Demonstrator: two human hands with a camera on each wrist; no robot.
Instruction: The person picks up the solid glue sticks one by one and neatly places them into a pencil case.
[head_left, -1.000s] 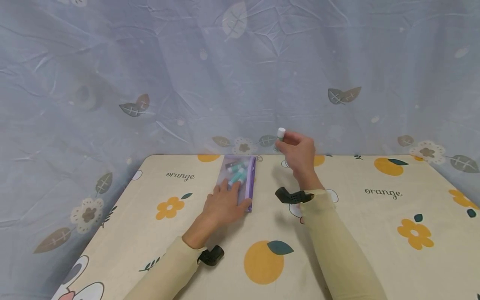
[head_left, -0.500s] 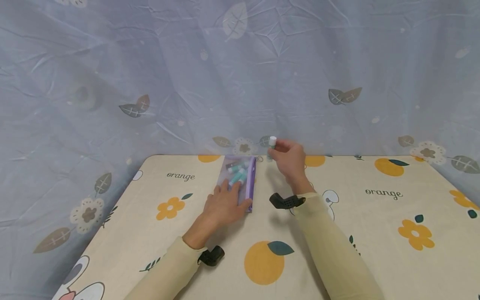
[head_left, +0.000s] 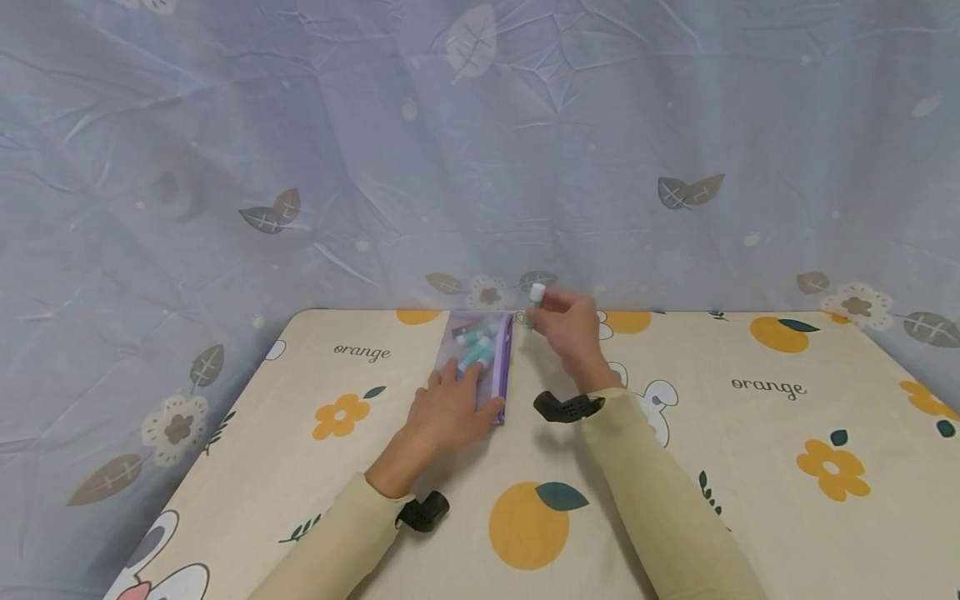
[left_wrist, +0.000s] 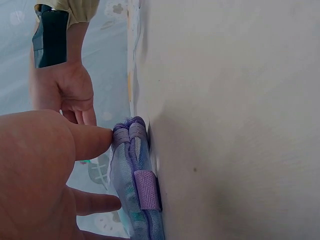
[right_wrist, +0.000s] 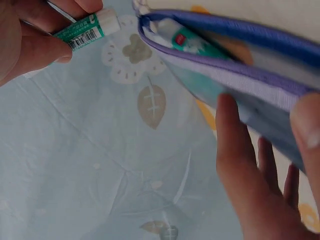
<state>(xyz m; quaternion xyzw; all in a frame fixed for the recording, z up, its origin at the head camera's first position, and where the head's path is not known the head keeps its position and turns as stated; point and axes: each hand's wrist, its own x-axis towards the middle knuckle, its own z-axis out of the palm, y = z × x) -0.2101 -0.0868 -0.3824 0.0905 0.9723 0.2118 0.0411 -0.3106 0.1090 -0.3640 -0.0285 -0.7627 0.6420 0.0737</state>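
Note:
My right hand [head_left: 573,329] pinches a green glue stick with a white cap [right_wrist: 90,36] between thumb and fingers, holding it above the table's far edge, just right of the pouch. A see-through zip pouch with purple trim [head_left: 497,387] lies flat on the table. My left hand [head_left: 450,412] rests on its near part with fingers stretched out; the thumb [left_wrist: 95,142] touches the zipped side. In the right wrist view the zip mouth [right_wrist: 220,65] gapes. Several more green-and-white glue sticks [head_left: 475,350] show inside the pouch. My left hand covers its near end.
A cream cloth [head_left: 675,467] printed with oranges and flowers covers the table. Behind the far edge hangs a grey-blue curtain [head_left: 480,167]. A small metal ring [head_left: 519,317] sits by the pouch's far right corner. Each wrist carries a black camera [head_left: 567,407].
My right hand has come left and lower with the glue stick, nearer the pouch. My left hand and the pouch have stayed where they were.

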